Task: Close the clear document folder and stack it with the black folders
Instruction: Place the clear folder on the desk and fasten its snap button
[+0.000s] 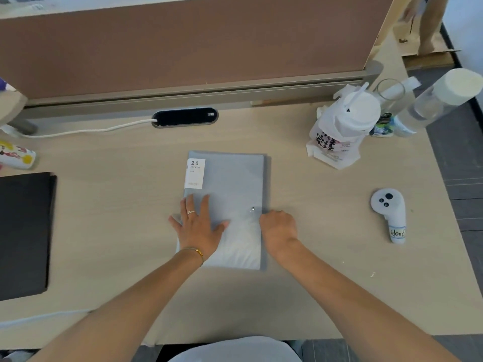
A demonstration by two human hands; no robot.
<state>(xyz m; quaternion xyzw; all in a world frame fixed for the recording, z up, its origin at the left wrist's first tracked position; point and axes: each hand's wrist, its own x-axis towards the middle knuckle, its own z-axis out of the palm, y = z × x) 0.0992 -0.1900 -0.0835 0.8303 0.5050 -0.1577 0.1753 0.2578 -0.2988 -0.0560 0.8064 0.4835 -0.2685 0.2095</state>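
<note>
The clear, greyish document folder (232, 189) lies flat and closed on the middle of the desk, with a white "20 pockets" label at its upper left and a small snap near its right edge. My left hand (198, 223) rests flat on its lower left part, fingers spread. My right hand (278, 227) is curled at the folder's right edge, just below the snap; its fingertips are hidden, so I cannot tell if it grips the edge. The black folders (24, 233) lie stacked at the desk's left edge.
A white game controller (388, 212) lies to the right. A bagged cup with a straw (342, 126), a glass and a clear bottle (441, 97) crowd the back right corner. A black cable port (185, 117) with a white cord sits before the brown partition. A printed cup (15, 155) lies far left.
</note>
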